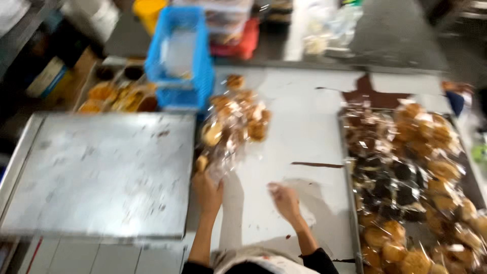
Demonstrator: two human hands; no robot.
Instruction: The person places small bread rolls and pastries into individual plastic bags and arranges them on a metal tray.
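The picture is blurred by motion. My left hand (pixel 207 190) reaches up to the near end of a heap of clear-wrapped round pastries (pixel 234 122) on the white table (pixel 299 132) and touches one wrapped piece by the big metal tray's right edge. My right hand (pixel 285 199) hovers over the bare table a little to the right, fingers curled; whether it holds anything is too blurred to tell.
A large bare metal tray (pixel 101 172) lies at the left. A long tray (pixel 411 182) of several wrapped brown and dark pastries fills the right side. A blue plastic basket (pixel 180 56) stands at the back, with a tray of small cups (pixel 116 94) to its left.
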